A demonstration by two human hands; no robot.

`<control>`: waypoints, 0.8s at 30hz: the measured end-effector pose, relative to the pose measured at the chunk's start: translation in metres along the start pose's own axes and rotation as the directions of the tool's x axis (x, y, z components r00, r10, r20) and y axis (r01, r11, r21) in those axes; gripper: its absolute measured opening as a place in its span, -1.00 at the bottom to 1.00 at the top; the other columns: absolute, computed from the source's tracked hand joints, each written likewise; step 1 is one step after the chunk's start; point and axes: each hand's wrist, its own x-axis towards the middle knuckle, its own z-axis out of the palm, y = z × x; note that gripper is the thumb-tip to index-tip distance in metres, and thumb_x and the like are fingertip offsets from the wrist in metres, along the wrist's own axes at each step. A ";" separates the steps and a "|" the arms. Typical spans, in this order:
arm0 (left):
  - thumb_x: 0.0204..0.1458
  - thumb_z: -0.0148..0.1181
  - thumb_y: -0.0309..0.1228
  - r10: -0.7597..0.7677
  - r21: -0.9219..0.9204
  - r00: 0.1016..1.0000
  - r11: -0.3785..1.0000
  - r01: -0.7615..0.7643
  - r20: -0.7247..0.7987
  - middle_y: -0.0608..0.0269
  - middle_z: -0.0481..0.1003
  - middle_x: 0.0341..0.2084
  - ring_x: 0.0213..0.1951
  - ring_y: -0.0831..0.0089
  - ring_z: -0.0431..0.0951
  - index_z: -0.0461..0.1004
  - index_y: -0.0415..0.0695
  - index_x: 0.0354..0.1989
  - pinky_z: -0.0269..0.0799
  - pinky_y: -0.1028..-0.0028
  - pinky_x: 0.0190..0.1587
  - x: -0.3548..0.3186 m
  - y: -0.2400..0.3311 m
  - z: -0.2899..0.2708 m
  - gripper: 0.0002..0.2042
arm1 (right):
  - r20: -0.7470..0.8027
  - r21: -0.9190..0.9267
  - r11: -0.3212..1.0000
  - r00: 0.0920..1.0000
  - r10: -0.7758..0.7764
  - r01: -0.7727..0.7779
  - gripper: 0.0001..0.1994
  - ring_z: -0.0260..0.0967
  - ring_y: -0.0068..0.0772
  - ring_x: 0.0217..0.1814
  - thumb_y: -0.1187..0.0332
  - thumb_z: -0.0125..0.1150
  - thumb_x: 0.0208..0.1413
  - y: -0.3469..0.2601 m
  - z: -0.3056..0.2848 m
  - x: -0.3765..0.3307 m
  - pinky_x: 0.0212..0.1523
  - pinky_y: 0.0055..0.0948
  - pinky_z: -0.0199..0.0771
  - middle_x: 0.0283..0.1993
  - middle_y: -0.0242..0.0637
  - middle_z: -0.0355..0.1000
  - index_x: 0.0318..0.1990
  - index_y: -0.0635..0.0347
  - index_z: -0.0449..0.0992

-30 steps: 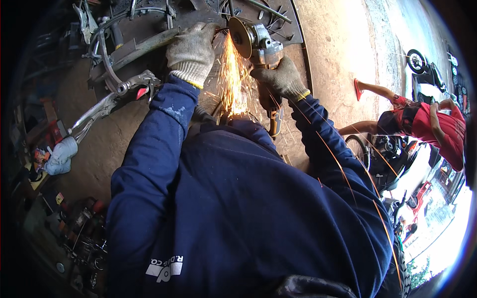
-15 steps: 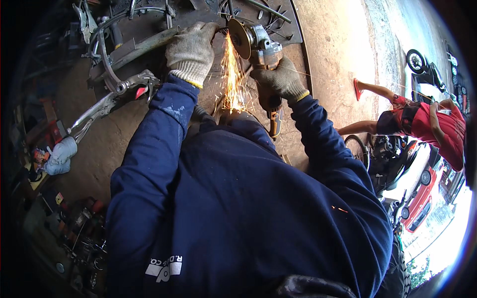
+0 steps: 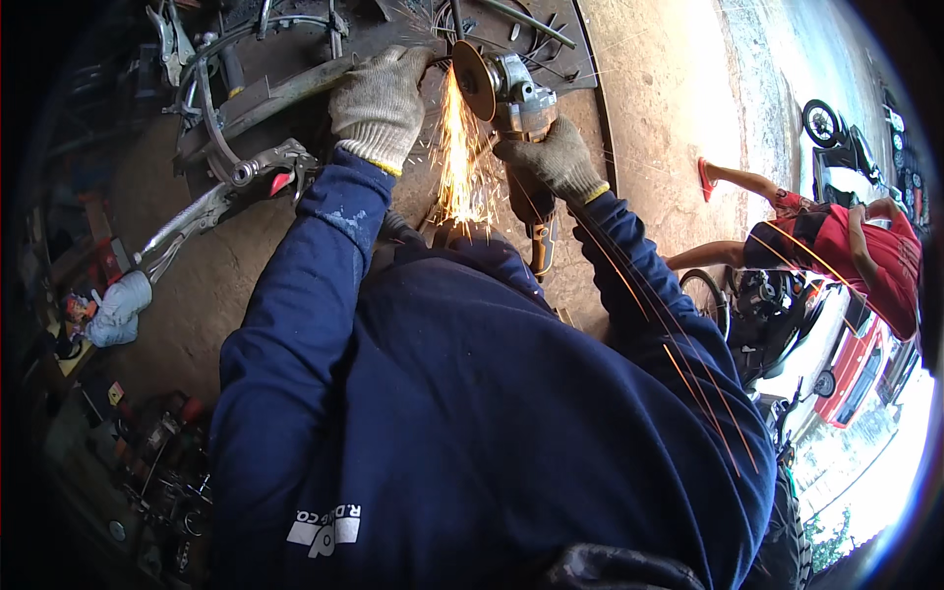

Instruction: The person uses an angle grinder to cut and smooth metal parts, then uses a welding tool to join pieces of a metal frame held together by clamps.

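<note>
A grinder sprays sparks near the table's edge, the right hand clamped around its body. I see the left hand curled left of the disc; its hold I cannot tell. Floor spreads wide beyond the table, to the right.

Brown stained flr, paler twd upper R; bright daylight lower R; L side dim.
</note>
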 end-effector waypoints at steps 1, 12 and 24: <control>0.25 0.11 -0.20 0.018 0.007 1.000 1.000 -0.018 -0.014 0.31 0.60 -0.05 -0.01 0.12 0.63 0.56 0.19 0.06 0.60 0.04 -0.07 0.000 -0.004 0.002 -0.75 | -0.008 -0.005 1.000 1.000 0.001 -0.001 -0.34 0.57 -0.32 -0.06 0.12 0.64 -0.24 0.003 0.001 0.001 0.03 -0.31 0.56 -0.09 -0.21 0.62 0.01 0.27 0.52; 0.24 0.13 -0.14 0.019 -0.007 0.999 1.000 -0.019 -0.026 0.30 0.61 -0.06 -0.03 0.10 0.65 0.57 0.19 0.04 0.60 0.04 -0.07 -0.001 -0.004 0.002 -0.74 | -0.005 -0.076 0.997 1.000 -0.007 0.006 -0.37 0.60 -0.25 -0.05 0.10 0.60 -0.20 -0.008 0.001 -0.003 0.04 -0.27 0.57 -0.09 -0.18 0.63 0.03 0.23 0.54; 0.21 0.11 -0.29 0.028 0.015 0.999 0.999 -0.028 -0.014 0.31 0.61 -0.07 -0.06 0.10 0.66 0.57 0.18 0.06 0.62 0.07 -0.10 -0.001 -0.005 0.002 -0.73 | -0.001 -0.052 0.998 1.000 -0.028 0.028 -0.31 0.60 -0.19 -0.01 0.03 0.64 -0.20 -0.007 0.001 0.000 0.07 -0.27 0.57 -0.05 -0.13 0.63 0.03 0.26 0.52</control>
